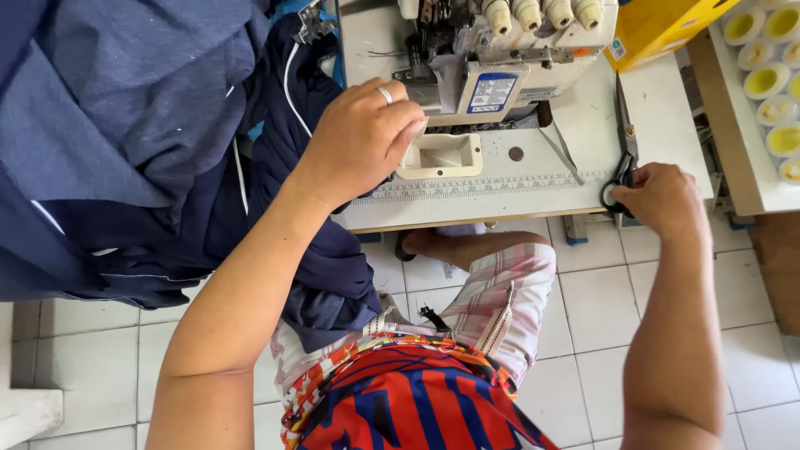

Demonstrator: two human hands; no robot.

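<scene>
Both hands worked at the sewing table (533,187).
The right hand (658,200) sat at the table's front right edge, fingers curled on the scissors (623,154) handles; the left hand (360,137), fingers bent together, pressed beside the machine (492,62); navy cloth (125,142) crowded the left; spools (771,79) stood right.

Bright, even daylight throughout, soft and without harsh glare. Faint shadows only under the white table (517,196) edge and beneath the dark blue fabric (125,142). Sharp focus across the centre; slight wide-angle stretching toward the corners, mild softness at the far edges.
</scene>
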